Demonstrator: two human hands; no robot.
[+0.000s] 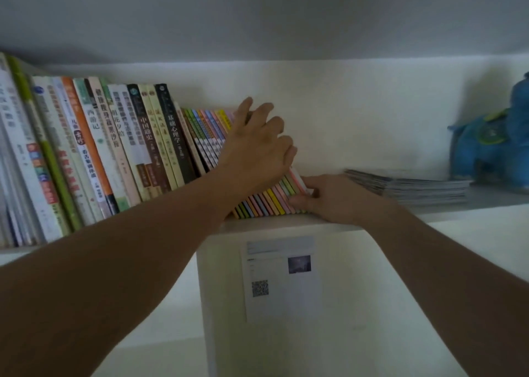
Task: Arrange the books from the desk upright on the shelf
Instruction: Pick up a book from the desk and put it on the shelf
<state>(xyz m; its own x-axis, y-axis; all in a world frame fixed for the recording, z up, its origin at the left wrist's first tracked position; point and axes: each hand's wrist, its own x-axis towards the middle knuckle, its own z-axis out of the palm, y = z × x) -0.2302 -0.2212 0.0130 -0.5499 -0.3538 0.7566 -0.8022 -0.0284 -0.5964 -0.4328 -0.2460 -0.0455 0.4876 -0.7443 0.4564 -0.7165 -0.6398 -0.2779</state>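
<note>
Our left hand (254, 147) lies spread over the top of the thin books (266, 202), fingers curved across their upper edges and pressing rather than pinching. Our right hand (329, 196) holds the foot of the same set, thumb and fingers closed on the outermost pink book at its lower corner. The thin books sit on the shelf (286, 223), leaning left against the tall books (114, 153), their feet splayed out to the right.

We judge each thin book light and floppy, with slick covers; alone it would bend or slide, but squeezed as one block the set should move stiffly. The best hold looks like the one we have: one palm on top, the other pushing the feet in toward the tall books.

Right of the thin books the shelf is bare until a flat stack (409, 187) of magazines, with a blue toy (492, 142) beyond it. The feet of the thin books stand close to the shelf's front edge, so a slip could drop them. The board above leaves room over their tops
</note>
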